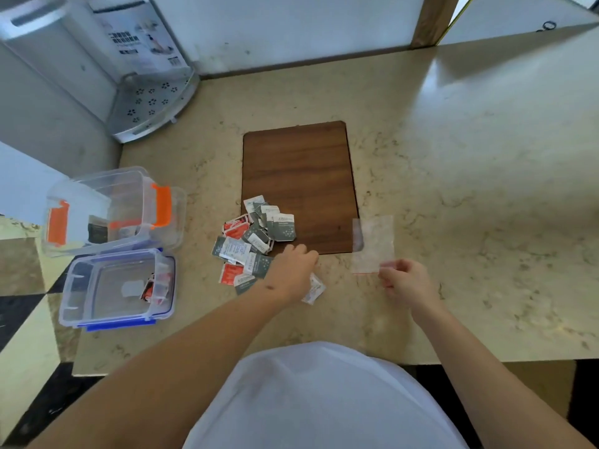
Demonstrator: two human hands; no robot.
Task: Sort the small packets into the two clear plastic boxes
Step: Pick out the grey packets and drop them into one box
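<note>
A pile of small packets (256, 236), grey-green, red and white, lies on the counter at the near left corner of a brown mat (298, 176). My left hand (291, 273) is at the pile's near right edge, fingers curled over a white packet (313, 290). My right hand (405, 281) pinches the near corner of an empty clear plastic bag (372, 243). At the left stand two clear boxes: one with orange clips (110, 210), holding a dark packet, and one with blue clips (118, 288), holding a few red packets.
A white corner rack (152, 105) and a white appliance (81, 43) stand at the back left. The marble counter (470, 189) stretches to the right. Its left edge drops to a checkered floor (22, 319) just beside the boxes.
</note>
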